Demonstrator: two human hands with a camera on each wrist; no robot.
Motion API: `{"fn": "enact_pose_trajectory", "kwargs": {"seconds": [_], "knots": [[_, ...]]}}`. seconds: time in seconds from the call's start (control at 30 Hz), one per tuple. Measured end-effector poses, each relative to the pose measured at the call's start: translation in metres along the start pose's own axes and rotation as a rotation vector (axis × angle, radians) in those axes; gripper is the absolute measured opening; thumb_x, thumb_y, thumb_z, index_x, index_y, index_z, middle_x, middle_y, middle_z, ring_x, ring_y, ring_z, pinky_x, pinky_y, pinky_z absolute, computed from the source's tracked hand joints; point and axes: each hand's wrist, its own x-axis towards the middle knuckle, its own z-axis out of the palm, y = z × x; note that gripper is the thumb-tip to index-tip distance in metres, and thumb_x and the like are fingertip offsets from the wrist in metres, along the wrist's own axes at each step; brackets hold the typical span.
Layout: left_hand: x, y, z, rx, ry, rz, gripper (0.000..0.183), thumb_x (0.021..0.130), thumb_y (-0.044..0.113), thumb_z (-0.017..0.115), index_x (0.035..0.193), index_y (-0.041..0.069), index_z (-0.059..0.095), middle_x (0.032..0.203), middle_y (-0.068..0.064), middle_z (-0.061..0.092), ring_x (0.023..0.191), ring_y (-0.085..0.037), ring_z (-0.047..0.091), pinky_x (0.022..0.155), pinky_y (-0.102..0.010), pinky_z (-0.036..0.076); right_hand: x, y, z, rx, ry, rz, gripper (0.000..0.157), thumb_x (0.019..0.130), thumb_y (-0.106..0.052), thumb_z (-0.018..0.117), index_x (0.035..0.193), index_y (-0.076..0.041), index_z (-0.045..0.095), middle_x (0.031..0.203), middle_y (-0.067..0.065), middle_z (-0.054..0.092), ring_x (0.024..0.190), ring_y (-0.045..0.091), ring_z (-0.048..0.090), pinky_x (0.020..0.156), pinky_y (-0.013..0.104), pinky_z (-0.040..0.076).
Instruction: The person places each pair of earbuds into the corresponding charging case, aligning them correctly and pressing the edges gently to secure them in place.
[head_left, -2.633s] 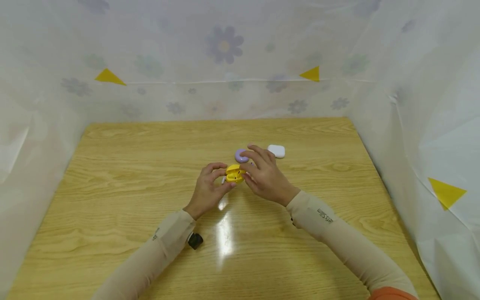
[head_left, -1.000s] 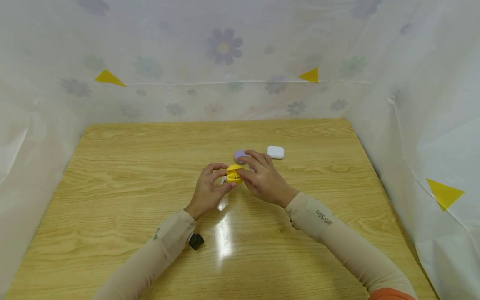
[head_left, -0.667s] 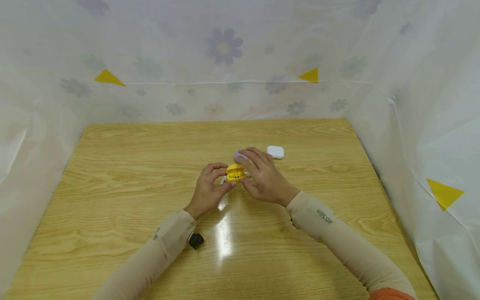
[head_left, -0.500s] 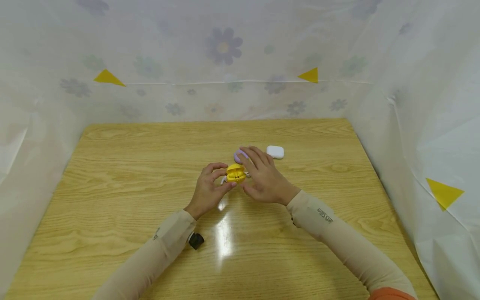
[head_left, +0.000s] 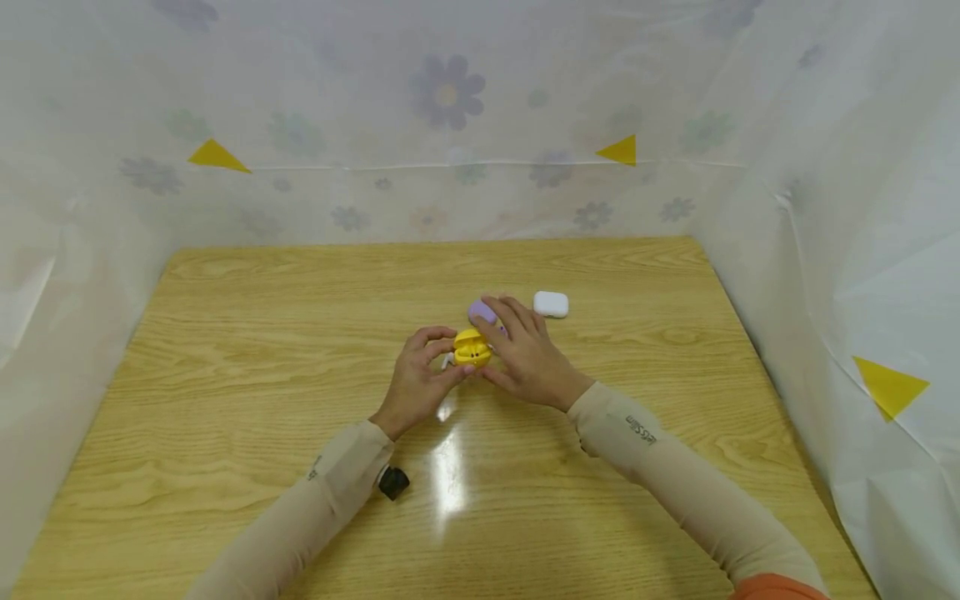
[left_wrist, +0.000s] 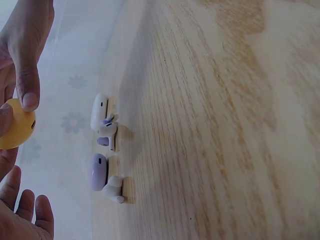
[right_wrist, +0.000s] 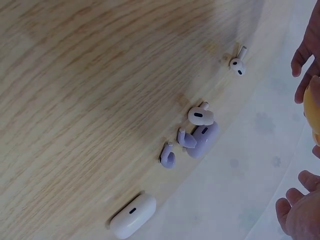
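Observation:
In the head view, my left hand (head_left: 420,375) grips a yellow earbud case (head_left: 472,360) from its left side, thumb at the front. The case's lid stands raised, and yellow shapes with dark spots, like earbuds, show inside. My right hand (head_left: 534,357) is at the case's right side, its index finger by the lid and its thumb low at the front. In the left wrist view, the right thumb (left_wrist: 29,95) lies on the yellow case (left_wrist: 21,127). The right wrist view catches only the case's edge (right_wrist: 312,107).
Behind the hands lie a purple earbud case (head_left: 481,312) and a white earbud case (head_left: 551,304). The right wrist view shows loose white earbuds (right_wrist: 237,66) and purple earbuds (right_wrist: 167,156) near the purple case. White sheeting (head_left: 337,92) encloses the wooden table (head_left: 300,292).
My right fingers were over the raised case's inside, then drew back to the right. Now they are back against its right side. My left hand has kept its grip.

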Motion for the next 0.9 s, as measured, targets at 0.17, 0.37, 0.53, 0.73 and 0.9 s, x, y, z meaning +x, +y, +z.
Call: {"fn": "enact_pose_trajectory", "kwargs": {"seconds": [0.17, 0.37, 0.53, 0.73, 0.9], "knots": [[0.0003, 0.0006, -0.0003, 0.006, 0.005, 0.009, 0.024, 0.081, 0.018, 0.076, 0.098, 0.001, 0.071, 0.122, -0.013, 0.058, 0.121, -0.033, 0.049, 0.106, -0.053, 0.038, -0.0001, -0.0003, 0.0004, -0.009, 0.017, -0.013, 0.067, 0.08, -0.034, 0.076, 0.134, -0.004, 0.05, 0.142, 0.023, 0.041, 0.13, 0.044, 0.04, 0.102, 0.057, 0.036], [0.0006, 0.0009, -0.0006, 0.018, 0.002, 0.005, 0.026, 0.081, 0.018, 0.076, 0.101, 0.001, 0.071, 0.122, -0.013, 0.058, 0.122, -0.034, 0.049, 0.105, -0.054, 0.038, 0.0002, 0.0004, 0.0022, -0.027, 0.043, -0.035, 0.064, 0.081, -0.034, 0.076, 0.133, -0.005, 0.052, 0.141, 0.021, 0.044, 0.129, 0.041, 0.043, 0.104, 0.055, 0.037], [0.0014, 0.0013, -0.0005, 0.012, -0.011, -0.022, 0.028, 0.082, 0.019, 0.075, 0.104, 0.002, 0.071, 0.123, -0.013, 0.057, 0.124, -0.033, 0.047, 0.106, -0.054, 0.037, 0.0003, 0.0001, 0.0028, -0.022, 0.072, -0.05, 0.061, 0.079, -0.031, 0.077, 0.129, -0.005, 0.054, 0.139, 0.02, 0.047, 0.129, 0.04, 0.044, 0.103, 0.055, 0.039], [0.002, 0.001, -0.0004, 0.006, -0.007, -0.028, 0.028, 0.082, 0.019, 0.075, 0.105, 0.003, 0.071, 0.123, -0.013, 0.058, 0.123, -0.033, 0.048, 0.106, -0.053, 0.037, 0.0015, -0.0014, 0.002, -0.023, 0.103, -0.07, 0.056, 0.077, -0.03, 0.079, 0.122, -0.004, 0.059, 0.136, 0.02, 0.05, 0.127, 0.039, 0.046, 0.101, 0.053, 0.041], [0.002, 0.0006, -0.0005, 0.023, -0.002, -0.021, 0.027, 0.082, 0.018, 0.075, 0.104, 0.003, 0.071, 0.122, -0.012, 0.058, 0.122, -0.032, 0.049, 0.105, -0.052, 0.038, 0.0015, -0.0023, 0.0018, -0.028, 0.117, -0.08, 0.053, 0.078, -0.029, 0.079, 0.12, -0.003, 0.061, 0.136, 0.018, 0.051, 0.126, 0.038, 0.048, 0.101, 0.05, 0.041]]}}
